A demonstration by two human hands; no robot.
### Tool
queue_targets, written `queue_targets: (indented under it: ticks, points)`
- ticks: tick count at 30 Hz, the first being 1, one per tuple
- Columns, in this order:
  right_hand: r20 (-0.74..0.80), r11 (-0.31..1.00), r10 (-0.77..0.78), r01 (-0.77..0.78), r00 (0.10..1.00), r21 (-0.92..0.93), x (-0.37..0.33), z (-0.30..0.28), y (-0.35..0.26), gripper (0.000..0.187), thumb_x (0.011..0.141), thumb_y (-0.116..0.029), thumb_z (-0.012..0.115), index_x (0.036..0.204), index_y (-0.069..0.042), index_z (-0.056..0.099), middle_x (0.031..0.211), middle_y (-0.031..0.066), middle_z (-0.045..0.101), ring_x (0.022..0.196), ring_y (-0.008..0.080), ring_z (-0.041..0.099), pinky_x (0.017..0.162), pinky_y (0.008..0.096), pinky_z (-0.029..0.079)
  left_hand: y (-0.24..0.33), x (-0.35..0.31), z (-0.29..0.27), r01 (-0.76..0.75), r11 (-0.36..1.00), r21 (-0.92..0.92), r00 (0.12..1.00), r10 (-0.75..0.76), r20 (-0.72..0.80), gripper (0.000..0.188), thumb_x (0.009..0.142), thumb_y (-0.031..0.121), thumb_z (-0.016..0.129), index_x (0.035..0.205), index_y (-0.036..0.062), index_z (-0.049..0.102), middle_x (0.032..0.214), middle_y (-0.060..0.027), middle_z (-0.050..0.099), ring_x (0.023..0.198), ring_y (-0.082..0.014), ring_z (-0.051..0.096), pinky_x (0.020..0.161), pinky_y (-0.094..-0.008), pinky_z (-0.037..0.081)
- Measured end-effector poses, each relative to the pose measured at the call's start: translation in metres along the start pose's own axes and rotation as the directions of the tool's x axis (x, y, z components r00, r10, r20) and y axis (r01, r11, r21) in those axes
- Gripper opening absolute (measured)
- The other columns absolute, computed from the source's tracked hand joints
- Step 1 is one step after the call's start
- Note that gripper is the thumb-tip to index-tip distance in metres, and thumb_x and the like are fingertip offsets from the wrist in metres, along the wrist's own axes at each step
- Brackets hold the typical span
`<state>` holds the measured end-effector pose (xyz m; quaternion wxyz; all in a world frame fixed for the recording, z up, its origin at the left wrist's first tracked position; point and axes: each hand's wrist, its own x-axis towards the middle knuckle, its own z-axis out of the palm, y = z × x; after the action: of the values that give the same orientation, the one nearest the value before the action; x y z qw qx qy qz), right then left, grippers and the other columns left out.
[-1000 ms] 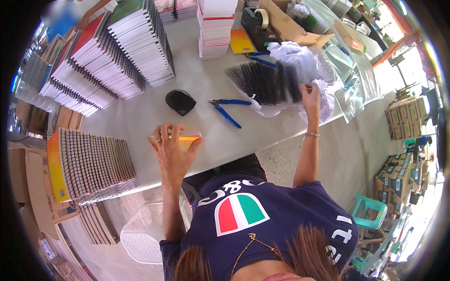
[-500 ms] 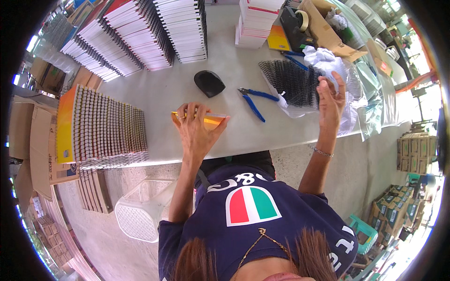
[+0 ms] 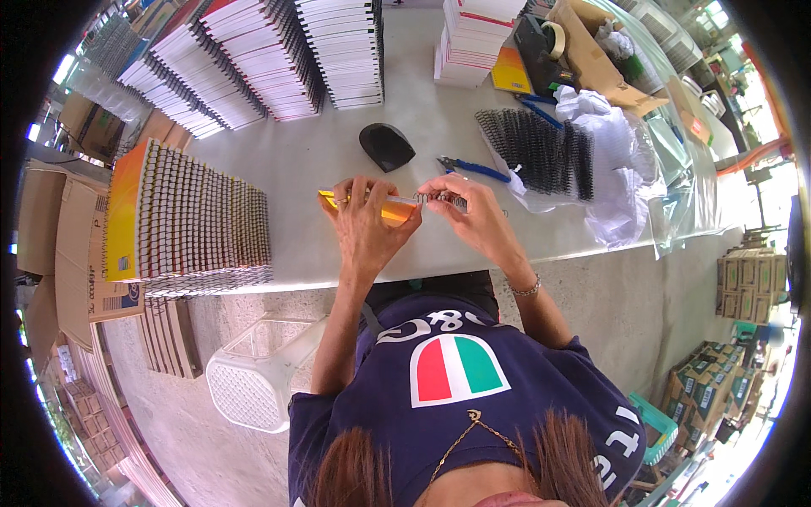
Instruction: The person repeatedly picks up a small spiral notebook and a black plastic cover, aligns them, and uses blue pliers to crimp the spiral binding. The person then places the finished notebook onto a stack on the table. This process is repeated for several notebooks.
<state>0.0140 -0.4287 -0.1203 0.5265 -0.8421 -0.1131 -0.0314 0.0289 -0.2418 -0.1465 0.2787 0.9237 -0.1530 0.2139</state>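
A small yellow-orange notebook (image 3: 397, 211) is gripped by my left hand (image 3: 365, 224), thumb on one side and fingers over the top. My right hand (image 3: 475, 215) pinches a dark spiral binding coil (image 3: 457, 203), whose end meets the notebook's right end. Most of the coil is hidden by my fingers. Beyond my right hand lie blue-handled cutting pliers (image 3: 477, 169). A heap of black binding coils (image 3: 541, 152) rests to the right on white plastic. A black curved block (image 3: 386, 147) sits just past my left hand.
A tall stack of spiral notebooks (image 3: 203, 215) stands at the left. More bound stacks (image 3: 342, 55) line the far side, beside unbound white pages (image 3: 473, 46). A tape dispenser (image 3: 545, 51) and open cardboard box (image 3: 604, 63) are at the far right. A white plastic stool (image 3: 249, 393) stands below.
My right hand has come left from beside the coil heap to the notebook, now with a coil in its fingers. My left hand keeps its hold on the notebook.
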Motion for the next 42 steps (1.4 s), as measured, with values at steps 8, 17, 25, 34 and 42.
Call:
queue_targets:
  ticks: [8, 17, 25, 34, 42]
  points:
    - [-0.028, 0.994, -0.071, 0.073, 0.997, 0.079, -0.006, 0.010, 0.008, 0.018, 0.091, 0.001, 0.065, 0.109, 0.001, 0.067, 0.092, 0.0110, 0.066, 0.082, 0.0192, 0.060, 0.077, 0.0304, 0.050, -0.001, 0.001, 0.000, -0.006, 1.000, 0.027, 1.000, 0.005, 0.030, 0.037, 0.070, 0.037, 0.085, 0.093, 0.0158, 0.064, 0.100, -0.0019, 0.055, 0.107, -0.0284, 0.049, 0.096, -0.0535, 0.031]
    - [0.020, 0.932, -0.170, 0.167, 0.985, -0.323, -0.001, 0.012, 0.007, 0.014, 0.098, -0.016, 0.060, 0.104, -0.003, 0.060, 0.090, 0.0118, 0.059, 0.083, 0.0246, 0.060, 0.080, 0.0364, 0.041, -0.006, -0.003, -0.012, 0.002, 0.999, 0.046, 0.991, -0.008, 0.130, 0.030, 0.092, 0.030, 0.068, 0.118, 0.0177, 0.059, 0.110, -0.0025, 0.056, 0.111, -0.0275, 0.049, 0.097, -0.0550, 0.031]
    - [-0.063, 0.879, -0.258, 0.208, 0.964, -0.430, 0.009, 0.017, -0.006, 0.010, 0.098, -0.015, 0.058, 0.102, -0.007, 0.061, 0.098, 0.0071, 0.059, 0.094, 0.0262, 0.057, 0.092, 0.0395, 0.035, -0.010, -0.004, -0.015, 0.123, 0.967, -0.222, 0.990, -0.135, -0.036, 0.048, 0.089, 0.020, 0.075, 0.130, 0.0114, 0.051, 0.130, -0.0169, 0.048, 0.126, -0.0360, 0.042, 0.104, -0.0528, 0.034]
    - [0.270, 0.892, -0.122, 0.224, 0.955, -0.392, 0.016, 0.004, 0.002, 0.012, 0.096, -0.016, 0.061, 0.106, -0.009, 0.065, 0.113, 0.0083, 0.061, 0.110, 0.0284, 0.056, 0.101, 0.0411, 0.035, -0.027, -0.019, -0.001, 0.131, 0.949, -0.285, 0.985, -0.159, -0.074, 0.055, 0.083, 0.019, 0.082, 0.122, 0.0025, 0.047, 0.119, -0.0177, 0.046, 0.113, -0.0351, 0.044, 0.096, -0.0462, 0.040]
    - [0.407, 0.814, -0.378, 0.508, 0.832, -0.283, 0.122, 0.008, 0.054, 0.029, 0.084, -0.011, 0.071, 0.112, -0.009, 0.065, 0.140, 0.0137, 0.055, 0.133, 0.0356, 0.047, 0.109, 0.0420, 0.039, -0.064, -0.008, -0.023, 0.039, 0.935, -0.353, 0.999, -0.027, 0.039, 0.068, 0.074, 0.029, 0.089, 0.117, 0.0016, 0.044, 0.111, -0.0159, 0.044, 0.109, -0.0336, 0.045, 0.093, -0.0451, 0.042]
